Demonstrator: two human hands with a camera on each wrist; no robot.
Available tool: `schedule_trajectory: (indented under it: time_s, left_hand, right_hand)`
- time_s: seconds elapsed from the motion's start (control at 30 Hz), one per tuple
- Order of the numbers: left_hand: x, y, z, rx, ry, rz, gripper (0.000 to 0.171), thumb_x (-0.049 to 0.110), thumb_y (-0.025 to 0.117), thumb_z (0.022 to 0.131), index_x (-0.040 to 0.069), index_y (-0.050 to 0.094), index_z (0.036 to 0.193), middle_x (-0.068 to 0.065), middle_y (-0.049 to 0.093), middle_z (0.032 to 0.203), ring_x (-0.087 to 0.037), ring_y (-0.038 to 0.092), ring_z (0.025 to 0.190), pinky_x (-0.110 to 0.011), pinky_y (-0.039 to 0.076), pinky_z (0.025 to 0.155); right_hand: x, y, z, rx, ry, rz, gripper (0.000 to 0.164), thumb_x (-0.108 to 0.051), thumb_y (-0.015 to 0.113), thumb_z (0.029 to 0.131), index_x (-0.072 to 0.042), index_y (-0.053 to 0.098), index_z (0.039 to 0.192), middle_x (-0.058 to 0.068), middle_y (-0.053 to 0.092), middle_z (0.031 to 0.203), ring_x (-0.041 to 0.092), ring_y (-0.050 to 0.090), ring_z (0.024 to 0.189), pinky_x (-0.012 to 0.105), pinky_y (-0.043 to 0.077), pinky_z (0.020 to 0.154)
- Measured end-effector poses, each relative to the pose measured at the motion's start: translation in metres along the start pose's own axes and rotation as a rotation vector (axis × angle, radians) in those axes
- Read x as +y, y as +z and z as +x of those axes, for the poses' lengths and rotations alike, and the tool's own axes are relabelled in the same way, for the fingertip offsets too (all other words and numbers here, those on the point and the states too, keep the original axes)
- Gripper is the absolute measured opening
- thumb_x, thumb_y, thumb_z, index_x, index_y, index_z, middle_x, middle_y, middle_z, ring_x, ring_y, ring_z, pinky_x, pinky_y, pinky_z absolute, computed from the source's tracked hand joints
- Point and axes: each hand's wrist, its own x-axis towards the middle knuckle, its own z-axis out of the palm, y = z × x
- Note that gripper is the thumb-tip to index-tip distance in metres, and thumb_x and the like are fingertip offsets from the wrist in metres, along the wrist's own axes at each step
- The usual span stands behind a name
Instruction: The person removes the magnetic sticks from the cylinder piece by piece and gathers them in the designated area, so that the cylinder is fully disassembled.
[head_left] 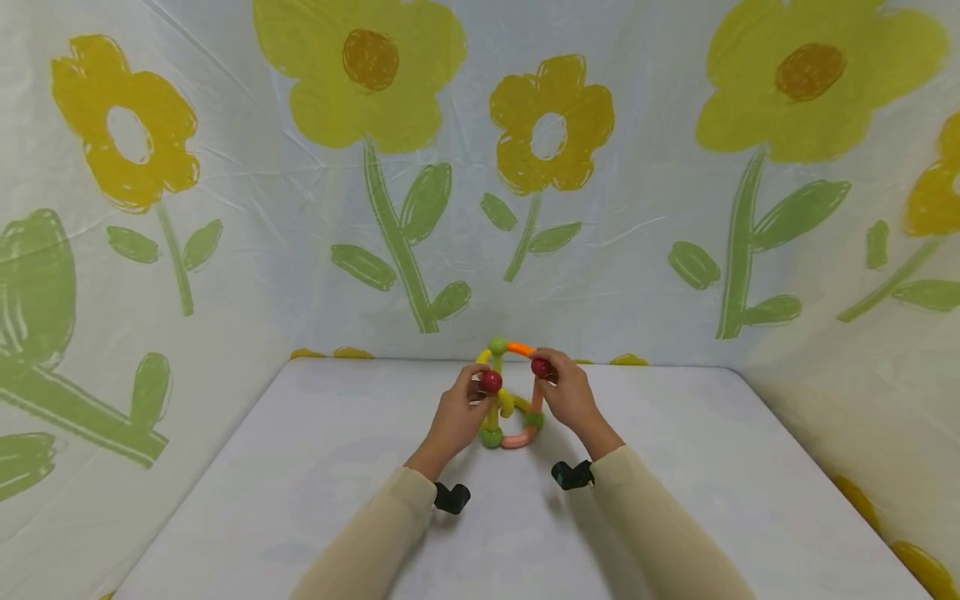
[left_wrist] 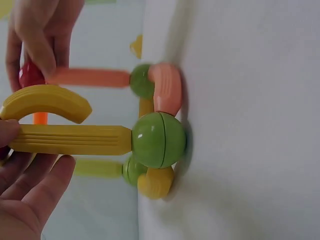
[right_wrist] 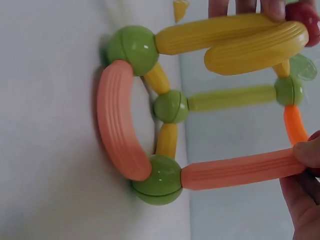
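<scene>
A frame of magnetic sticks and balls stands on the table. Its base joins green balls (right_wrist: 157,180) with a curved pink stick (right_wrist: 117,120) and curved yellow ones. My left hand (head_left: 457,417) grips a red ball (head_left: 491,382) atop an upright yellow stick (left_wrist: 75,139), fingers around the joint. From that ball a curved yellow stick (left_wrist: 45,100) droops with its lower end free. My right hand (head_left: 568,396) pinches another red ball (head_left: 540,367), thumb over the top end of the straight pink stick (right_wrist: 240,169). An orange curved stick (right_wrist: 295,125) links it to the rear green ball (head_left: 498,345).
The white tabletop (head_left: 360,500) spreads around the frame. Behind it rises a cloth backdrop (head_left: 637,275) printed with yellow flowers. A small black camera (head_left: 452,498) sits on the left wrist and another black camera (head_left: 572,475) on the right.
</scene>
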Motion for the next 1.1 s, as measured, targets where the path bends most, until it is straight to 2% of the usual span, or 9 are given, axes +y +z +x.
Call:
schedule_trajectory:
  time_s: [0.13,0.3,0.43,0.6,0.83,1.1]
  left_hand:
    - [0.008,0.012,-0.013,0.034,0.021,-0.001,0.045,0.014,0.064,0.093,0.021,0.045,0.133,-0.006,0.071,0.110,-0.019,0.068,0.100,-0.031,0.057,0.083]
    - [0.021,0.031,-0.025,0.095,0.058,-0.001,0.043,0.014,0.065,0.093,0.020,0.048,0.132,-0.006,0.071,0.113,-0.016,0.068,0.101,-0.025,0.056,0.084]
    - [0.029,0.041,-0.030,0.145,0.080,0.001,0.042,0.015,0.065,0.093,0.019,0.050,0.132,-0.007,0.071,0.114,-0.016,0.069,0.100,-0.025,0.056,0.085]
    - [0.033,0.048,-0.034,0.166,0.087,-0.009,0.040,0.017,0.065,0.093,0.019,0.051,0.131,-0.006,0.071,0.114,-0.015,0.070,0.098,-0.023,0.056,0.083]
    - [0.035,0.055,-0.034,0.203,0.085,-0.006,0.038,0.017,0.066,0.092,0.019,0.054,0.129,-0.006,0.071,0.115,-0.014,0.071,0.096,-0.021,0.056,0.080]
    - [0.036,0.056,-0.032,0.202,0.079,0.008,0.039,0.018,0.065,0.093,0.017,0.054,0.131,-0.004,0.070,0.118,-0.013,0.070,0.097,-0.020,0.056,0.081]
  right_hand:
    - [0.002,-0.001,0.004,-0.035,0.074,0.035,0.046,0.003,0.057,0.090,-0.017,0.056,0.131,0.012,0.057,0.134,0.032,0.059,0.119,0.046,0.049,0.100]
    - [0.007,-0.004,0.009,-0.070,0.114,0.111,0.043,-0.008,0.064,0.091,-0.021,0.054,0.132,0.012,0.057,0.133,0.032,0.059,0.118,0.046,0.050,0.098]
    - [0.005,-0.008,0.011,-0.115,0.131,0.180,0.046,-0.024,0.068,0.091,-0.019,0.053,0.135,0.011,0.057,0.132,0.032,0.059,0.118,0.046,0.050,0.099]
    - [0.006,-0.006,0.018,-0.171,0.175,0.238,0.049,-0.039,0.062,0.094,-0.015,0.052,0.136,0.011,0.060,0.126,0.031,0.058,0.114,0.045,0.050,0.099]
    - [0.006,-0.003,0.026,-0.172,0.268,0.323,0.032,-0.032,0.064,0.093,-0.017,0.059,0.121,0.011,0.061,0.115,0.028,0.057,0.104,0.042,0.050,0.091]
    - [0.006,0.000,0.027,-0.139,0.279,0.342,0.031,-0.028,0.063,0.094,-0.016,0.056,0.122,0.011,0.056,0.118,0.027,0.052,0.104,0.033,0.051,0.089]
